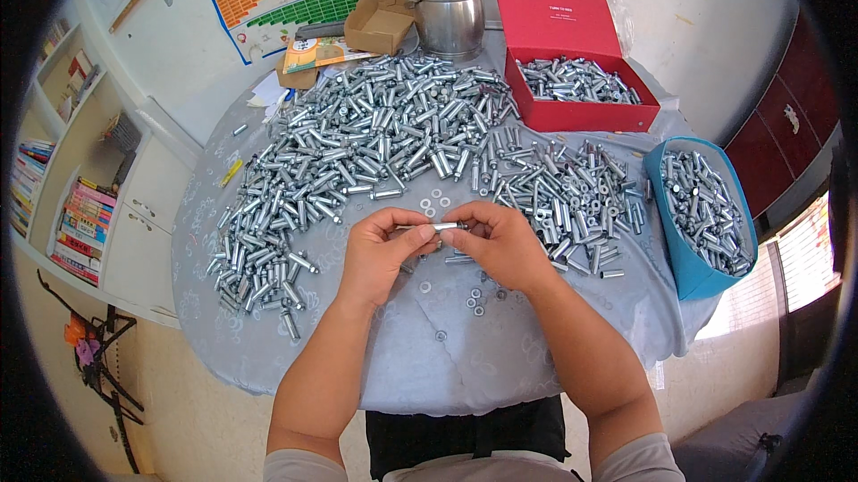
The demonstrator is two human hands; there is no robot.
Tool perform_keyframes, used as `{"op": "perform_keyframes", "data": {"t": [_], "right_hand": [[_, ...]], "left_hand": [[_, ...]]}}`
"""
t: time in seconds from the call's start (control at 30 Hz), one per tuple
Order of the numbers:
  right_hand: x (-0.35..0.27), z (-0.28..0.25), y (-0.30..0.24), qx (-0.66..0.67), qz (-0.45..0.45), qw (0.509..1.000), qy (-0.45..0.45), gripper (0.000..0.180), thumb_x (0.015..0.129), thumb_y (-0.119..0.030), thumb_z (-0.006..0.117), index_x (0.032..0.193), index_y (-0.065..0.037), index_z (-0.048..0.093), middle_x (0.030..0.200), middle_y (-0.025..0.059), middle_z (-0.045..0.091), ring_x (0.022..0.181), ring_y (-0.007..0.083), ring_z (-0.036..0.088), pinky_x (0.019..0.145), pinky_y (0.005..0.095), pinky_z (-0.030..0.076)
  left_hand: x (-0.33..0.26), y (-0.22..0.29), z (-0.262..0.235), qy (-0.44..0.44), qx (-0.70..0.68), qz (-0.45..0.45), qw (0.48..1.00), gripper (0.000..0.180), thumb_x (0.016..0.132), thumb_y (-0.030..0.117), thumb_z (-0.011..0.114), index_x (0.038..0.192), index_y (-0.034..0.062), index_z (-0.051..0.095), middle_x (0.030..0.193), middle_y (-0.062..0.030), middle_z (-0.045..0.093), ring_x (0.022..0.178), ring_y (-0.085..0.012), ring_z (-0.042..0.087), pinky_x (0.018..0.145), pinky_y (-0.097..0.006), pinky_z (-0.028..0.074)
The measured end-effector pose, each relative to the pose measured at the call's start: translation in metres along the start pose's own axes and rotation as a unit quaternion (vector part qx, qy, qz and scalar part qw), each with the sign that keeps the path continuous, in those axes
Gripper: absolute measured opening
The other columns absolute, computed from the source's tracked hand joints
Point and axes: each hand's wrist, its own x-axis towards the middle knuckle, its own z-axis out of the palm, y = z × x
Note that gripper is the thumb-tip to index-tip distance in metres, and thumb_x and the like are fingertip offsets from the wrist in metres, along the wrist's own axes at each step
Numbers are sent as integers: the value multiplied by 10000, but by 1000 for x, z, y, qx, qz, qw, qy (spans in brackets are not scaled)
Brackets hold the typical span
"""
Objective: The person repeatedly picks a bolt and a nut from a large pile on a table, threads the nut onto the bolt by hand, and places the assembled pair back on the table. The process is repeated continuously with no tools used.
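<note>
Over the near middle of the table, my left hand (386, 248) and my right hand (506, 245) meet with fingers pinched on one silvery metal expansion bolt (446, 226), which lies roughly level between them. My left fingers close on one end and my right fingers on the other. Just beyond the fingertips lie several flat washers (431, 203). Closer to me, several small nuts (477, 310) sit below my right hand, and a single nut (441, 335) rests nearer the table edge. Other small parts under my hands are partly hidden.
A large heap of expansion bolts (384, 125) spreads across the far and left table; loose sleeves and bolts (572, 196) lie right. Behind stand a red box (572, 116) of bolts, a metal pot (449, 17) and a cardboard box (380, 25). A blue fabric bin (684, 250) of bolts stands right.
</note>
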Motion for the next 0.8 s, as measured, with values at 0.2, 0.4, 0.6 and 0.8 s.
{"op": "perform_keyframes", "data": {"t": [0.2, 0.4, 0.6, 0.8], "right_hand": [[5, -10, 2, 86, 38, 994, 56, 164, 844, -87, 670, 983, -2, 653, 810, 40, 645, 722, 82, 568, 626, 251, 455], [3, -9, 6, -89, -82, 988, 94, 222, 799, -126, 669, 977, 7, 669, 914, 123, 666, 792, 227, 636, 723, 313, 506], [1, -3, 4, -138, -134, 976, 98, 229, 787, -132, 674, 971, 4, 687, 967, 164, 666, 881, 314, 643, 762, 355, 517], [0, -2, 8, -145, -107, 981, 70, 227, 794, -177, 674, 943, -7, 703, 946, 165, 686, 907, 317, 641, 805, 381, 507]], "left_hand": [[3, 4, -11, 54, 52, 7, 997, 110, 853, 42, 681, 948, -7, 652, 872, -87, 687, 741, -148, 658, 688, -287, 565], [3, 8, -25, 144, 438, 136, 877, 145, 824, 57, 666, 966, 33, 679, 926, -67, 687, 869, -205, 624, 804, -354, 491], [5, 16, -74, 270, 696, 180, 641, 305, 766, 5, 614, 1041, 94, 710, 1139, -97, 644, 1125, -309, 531, 981, -410, 408], [5, 26, -63, 284, 707, 66, 644, 283, 739, 58, 678, 1013, 117, 715, 1082, -71, 653, 1106, -321, 514, 963, -411, 397]]}}
